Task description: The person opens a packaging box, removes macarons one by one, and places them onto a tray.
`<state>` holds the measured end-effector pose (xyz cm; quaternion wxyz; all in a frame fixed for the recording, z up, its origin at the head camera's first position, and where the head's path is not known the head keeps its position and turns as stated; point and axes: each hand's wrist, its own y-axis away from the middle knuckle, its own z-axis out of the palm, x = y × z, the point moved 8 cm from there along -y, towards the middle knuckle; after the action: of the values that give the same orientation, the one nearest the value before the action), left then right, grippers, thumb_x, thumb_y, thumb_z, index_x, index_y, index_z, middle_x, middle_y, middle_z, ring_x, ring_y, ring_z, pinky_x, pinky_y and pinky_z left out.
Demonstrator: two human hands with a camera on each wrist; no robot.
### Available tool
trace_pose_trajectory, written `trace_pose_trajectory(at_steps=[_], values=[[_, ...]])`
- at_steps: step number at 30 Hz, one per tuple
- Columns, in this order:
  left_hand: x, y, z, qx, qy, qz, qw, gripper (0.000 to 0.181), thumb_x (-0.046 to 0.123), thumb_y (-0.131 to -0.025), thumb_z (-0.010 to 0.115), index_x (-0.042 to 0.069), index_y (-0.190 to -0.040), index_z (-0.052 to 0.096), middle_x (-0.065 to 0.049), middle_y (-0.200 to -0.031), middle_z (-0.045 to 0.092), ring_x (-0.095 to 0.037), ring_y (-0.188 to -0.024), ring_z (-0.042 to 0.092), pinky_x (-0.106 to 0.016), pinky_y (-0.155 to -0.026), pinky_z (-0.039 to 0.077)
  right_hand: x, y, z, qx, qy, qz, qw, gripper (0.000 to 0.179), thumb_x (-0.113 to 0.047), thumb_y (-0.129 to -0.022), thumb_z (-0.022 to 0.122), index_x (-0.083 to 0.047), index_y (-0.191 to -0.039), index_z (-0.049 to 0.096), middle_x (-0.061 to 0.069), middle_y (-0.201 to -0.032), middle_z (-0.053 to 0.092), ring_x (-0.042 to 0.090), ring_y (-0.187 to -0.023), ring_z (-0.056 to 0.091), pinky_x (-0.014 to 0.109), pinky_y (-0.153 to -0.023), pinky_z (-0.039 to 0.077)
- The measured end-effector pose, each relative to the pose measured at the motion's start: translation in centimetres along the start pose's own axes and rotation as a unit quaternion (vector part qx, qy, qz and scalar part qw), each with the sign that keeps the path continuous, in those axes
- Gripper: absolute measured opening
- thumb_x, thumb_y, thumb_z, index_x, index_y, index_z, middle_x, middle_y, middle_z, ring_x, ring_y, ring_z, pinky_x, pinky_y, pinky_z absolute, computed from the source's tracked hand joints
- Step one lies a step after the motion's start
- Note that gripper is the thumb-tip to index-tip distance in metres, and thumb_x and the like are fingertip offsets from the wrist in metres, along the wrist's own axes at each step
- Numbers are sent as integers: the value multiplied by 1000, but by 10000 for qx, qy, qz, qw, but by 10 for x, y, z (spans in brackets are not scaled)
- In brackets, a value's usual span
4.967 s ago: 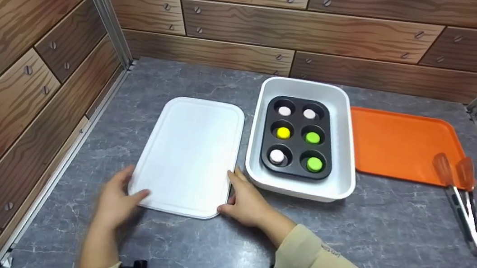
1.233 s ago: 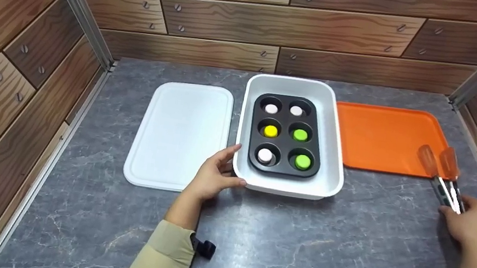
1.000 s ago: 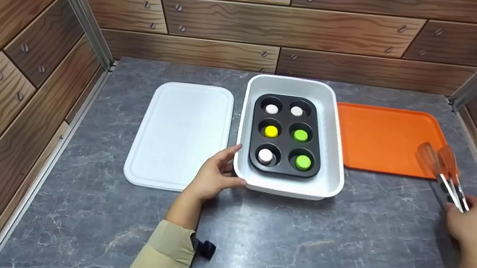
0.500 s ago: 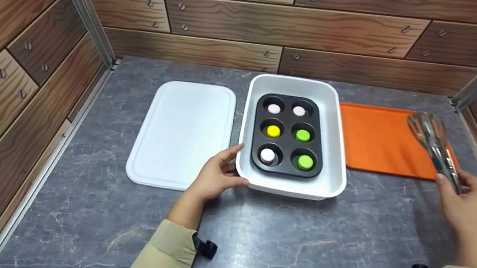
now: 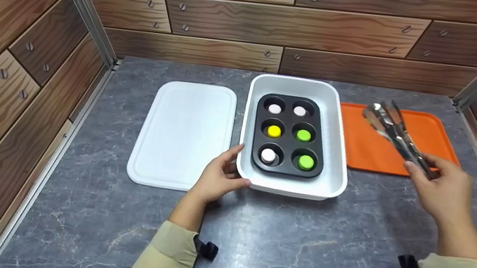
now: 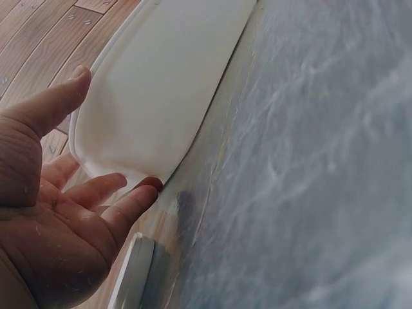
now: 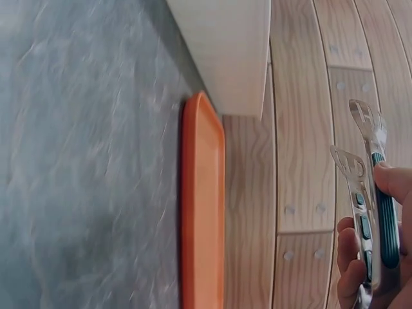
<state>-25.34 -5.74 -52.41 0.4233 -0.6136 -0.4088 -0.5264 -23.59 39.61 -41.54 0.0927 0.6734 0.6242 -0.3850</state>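
Note:
My right hand (image 5: 450, 192) holds a pair of metal tongs (image 5: 406, 148) by their dark green handles, raised over the orange tray (image 5: 367, 156). The slotted heads stand apart and point up and left, with nothing between them. At the front left corner of a white bin (image 5: 295, 190), my left hand (image 5: 215, 177) rests with thumb on the front and fingers along the left side. Inside the bin lies a black muffin pan (image 5: 286, 145). Its cups contain white pieces (image 5: 268, 156), a yellow piece (image 5: 274, 131) and green pieces (image 5: 306, 162), all round and small.
A white lid (image 5: 184, 132) lies flat to the left of the bin, close beside it. The orange tray sits against the bin's right side. Wood-patterned walls (image 5: 216, 17) stand at the back and both sides of the grey marbled table (image 5: 297, 250).
The lid was set down farther back. My left hand moved from it to the bin corner. My right hand took up the tongs from the tray's edge, lifting them and carrying them left.

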Motion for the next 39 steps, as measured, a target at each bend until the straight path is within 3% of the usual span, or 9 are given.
trace_pose_trajectory(at_steps=[7,12,16,22,30,39], values=[[-1,1,3,44,-100,-93,9999,99,-2,-82,88,0,-164,34,-26,-165,38,-42,-139,55,-53,-107,54,-32,-1,20,-174,14,-575,9982,40,-15,-94,83,9,-124,74,33,-109,72,-17,-70,48,3,-54,40],[-2,1,3,77,10,-142,9999,99,-5,-82,88,1,-165,33,-26,-165,38,-42,-137,56,-48,-104,56,-54,-1,39,-295,11,-986,9947,36,-13,-89,87,8,-116,77,29,-98,73,10,-73,58,5,-58,38],[-1,0,4,54,79,-122,9999,100,-7,-82,87,-1,-165,32,-27,-165,37,-43,-137,56,-46,-103,57,-69,0,53,-426,20,-1187,9920,33,-13,-87,88,6,-113,78,22,-89,72,27,-72,58,14,-60,37],[0,1,4,21,60,-139,9999,100,-7,-82,87,-1,-165,32,-27,-165,37,-44,-137,56,-46,-103,57,-84,5,72,-698,22,-1245,9898,32,-16,-88,88,3,-113,79,15,-86,70,26,-70,56,25,-61,39],[2,3,3,109,17,-190,9998,101,-8,-82,87,2,-165,32,-26,-165,38,-43,-140,53,-44,-103,57,-101,9,94,-1250,185,-1337,9829,35,-20,-89,87,3,-114,79,21,-100,76,34,-81,67,47,-70,52],[0,2,4,106,28,-166,9998,101,-10,-82,86,1,-165,32,-28,-164,38,-44,-139,54,-41,-101,58,-112,18,112,-1807,484,-1487,9710,38,-25,-89,87,2,-115,79,25,-111,76,40,-93,71,58,-80,56]])
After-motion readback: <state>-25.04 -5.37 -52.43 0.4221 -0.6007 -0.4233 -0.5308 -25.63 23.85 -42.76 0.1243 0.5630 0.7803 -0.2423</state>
